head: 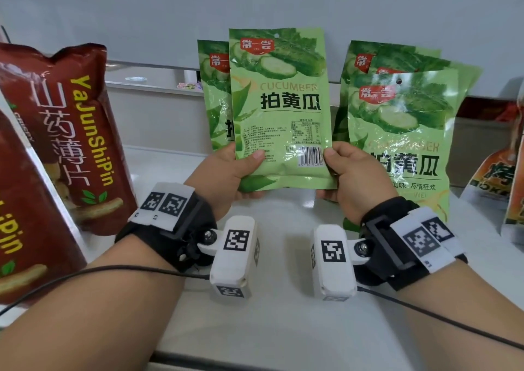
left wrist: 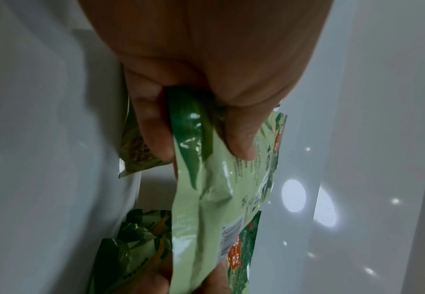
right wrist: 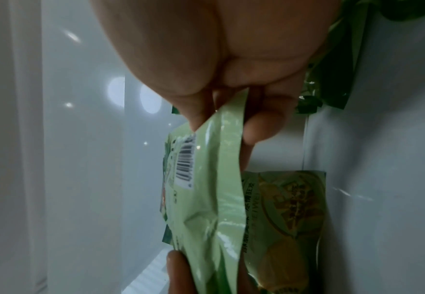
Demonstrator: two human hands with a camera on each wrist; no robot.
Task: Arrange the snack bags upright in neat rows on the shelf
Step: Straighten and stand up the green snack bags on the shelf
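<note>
A green cucumber snack bag (head: 279, 107) is held upright above the white shelf (head: 283, 299), its back side with a barcode facing me. My left hand (head: 226, 172) pinches its lower left corner and my right hand (head: 354, 172) pinches its lower right corner. The left wrist view shows the left thumb and fingers (left wrist: 156, 127) clamped on the bag's edge (left wrist: 206, 199). In the right wrist view the bag (right wrist: 206, 199) is gripped the same way. Another green bag (head: 212, 92) stands behind on the left. Three more (head: 402, 121) stand overlapping on the right.
Two large dark red snack bags (head: 76, 138) lean at the left, the nearer one (head: 25, 214) at the frame edge. Orange bags (head: 499, 172) stand at the far right. A white wall (head: 255, 7) backs the shelf. Bare shelf surface lies in front of my wrists.
</note>
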